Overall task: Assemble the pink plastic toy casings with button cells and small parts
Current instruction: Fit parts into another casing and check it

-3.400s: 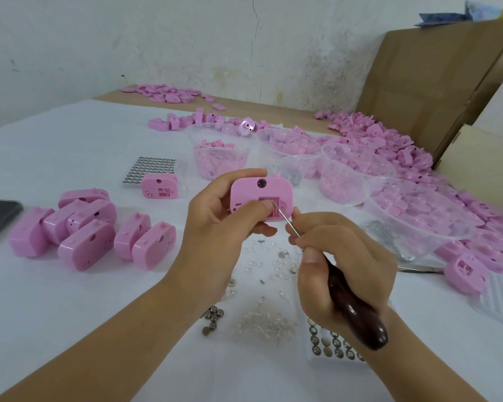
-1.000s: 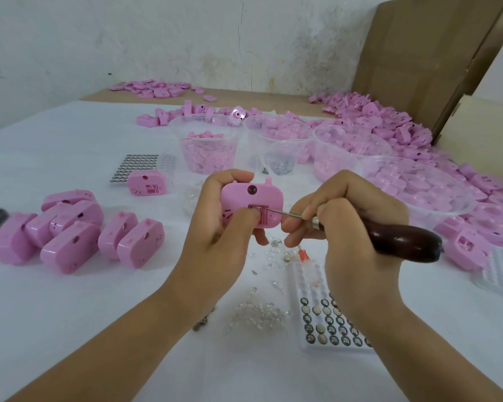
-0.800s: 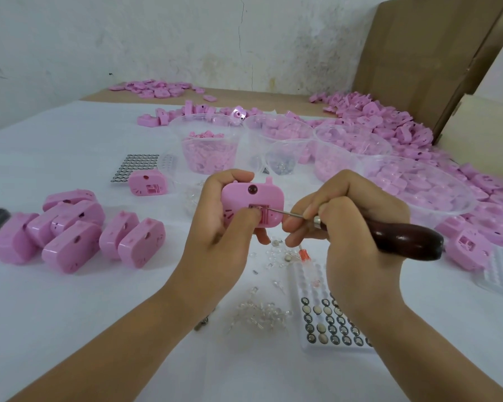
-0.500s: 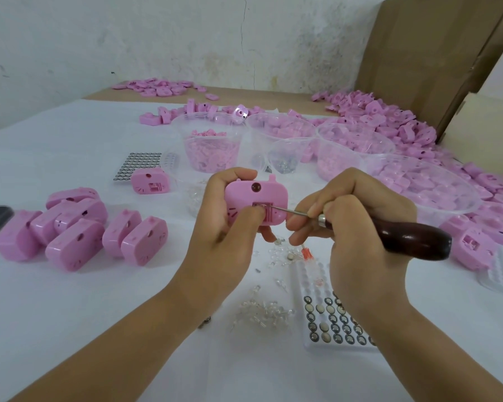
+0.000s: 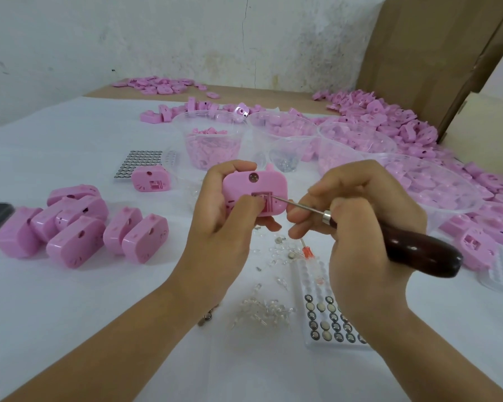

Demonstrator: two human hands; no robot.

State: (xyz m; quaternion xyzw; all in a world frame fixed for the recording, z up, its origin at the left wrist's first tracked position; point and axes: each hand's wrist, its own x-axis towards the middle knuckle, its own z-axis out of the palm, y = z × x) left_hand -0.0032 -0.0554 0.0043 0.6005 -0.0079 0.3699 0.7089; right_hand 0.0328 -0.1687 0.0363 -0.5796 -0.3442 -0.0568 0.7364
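Head view: the left hand (image 5: pixel 221 224) grips a pink casing (image 5: pixel 256 184) above the tabletop (image 5: pixel 70 300), fingers curled round its left edge, thumb pressed on its face; the right hand (image 5: pixel 360 227) wraps a dark-handled awl (image 5: pixel 418 250), its metal tip at the casing's square recess; below lie loose clear parts (image 5: pixel 262 311) and a button-cell tray (image 5: pixel 328 323), partly hidden by the right wrist; a cluster of casings (image 5: pixel 79 227) sits left; clear bowls (image 5: pixel 212 140) stand behind.

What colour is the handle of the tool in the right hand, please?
The handle is glossy dark reddish-brown, best seen in the head view.
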